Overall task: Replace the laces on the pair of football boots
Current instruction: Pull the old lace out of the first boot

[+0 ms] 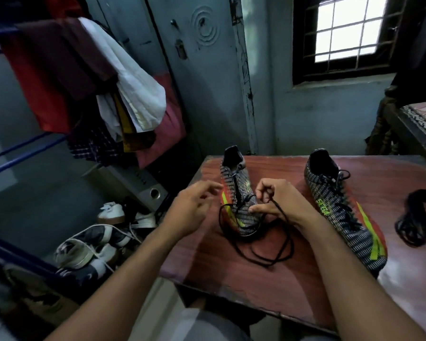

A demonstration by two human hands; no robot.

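Two patterned football boots stand on the red-brown table [231, 274], toes toward me. The left boot [241, 193] has a black lace [268, 254] threaded only near its toe, and the loose ends trail in loops over the tabletop. My right hand [276, 200] pinches this lace just above the boot's toe. My left hand [194, 207] hovers beside the boot's left flank, blurred, fingers loosely spread and holding nothing. The right boot [342, 210] is still laced in black. A bundle of black laces [416, 217] lies at the table's right edge.
Several shoes [96, 244] lie on the floor left of the table, beside a speaker [143, 190]. Clothes [96, 94] hang on a blue rack at the left. A bed [421, 129] stands at the right, with a door and a window behind.
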